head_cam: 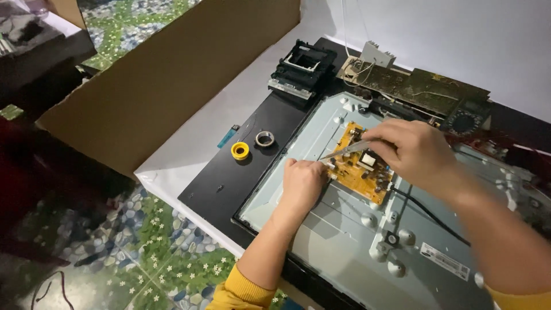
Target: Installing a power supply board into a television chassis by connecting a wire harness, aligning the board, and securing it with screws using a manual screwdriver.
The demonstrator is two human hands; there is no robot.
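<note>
A brown cardboard sheet (166, 74) stands tilted at the far left of the orange circuit board (360, 163), well apart from it. Nearer, on the black frame (229, 178) left of the board, lie a yellow tape roll (240, 151) and a grey tape roll (264, 138) just beside each other.

The left hand (302, 182) comes up from the lower edge, its forearm in a yellow sleeve, wrist straight. It rests knuckles-up on the grey metal back panel (333, 229), fingers curled under and pressed at the left corner of the board; whether they pinch anything cannot be told.

The board itself lies flat on the panel, between the two hands.

The right hand (410, 149) reaches in from the right, forearm slanting down across the panel, wrist bent toward the board. Its fingers are closed around a slim metal tool (347, 150), whose tip points left and down to the board's left edge, close to the left hand.

Above the board, a black plastic part (303, 69) and a long green circuit board (425, 89) sit at the panel's far edge.
</note>
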